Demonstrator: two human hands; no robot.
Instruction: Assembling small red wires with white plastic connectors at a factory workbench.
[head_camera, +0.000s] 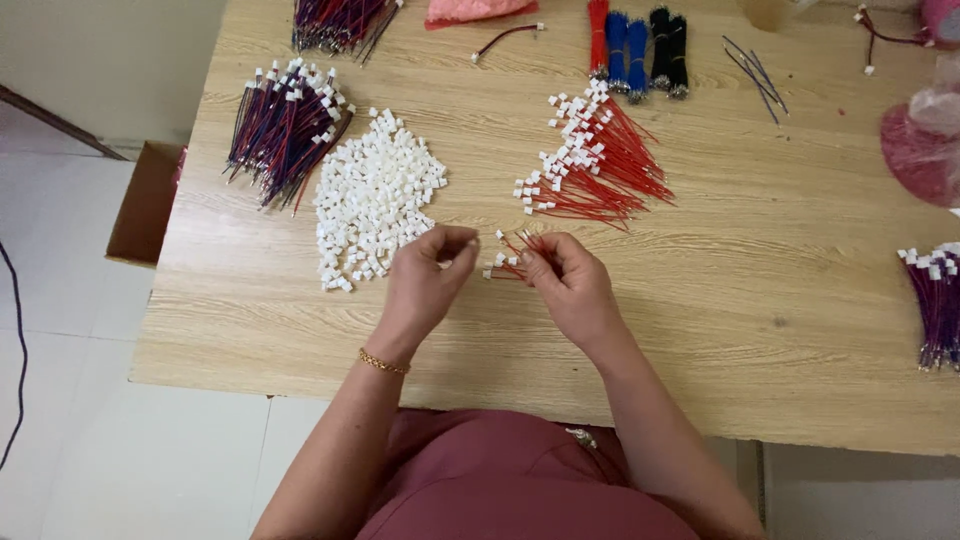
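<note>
Both hands meet mid-table: right hand (565, 275) pinches a few red wires (510, 258) with white ends, left hand (432, 265) fingertips pinched shut, white connector housings (375, 195) piled handy at its 11 o'clock.

I see a light wooden table (700, 330) carrying a heap of small white connector housings (375, 195), a fan of red wires with white plugs (600, 160), a bundle of red-and-blue wires (285, 130) at the left, coloured wire bundles (637, 45) along the far edge, and purple wires (938, 300) at the right.
</note>
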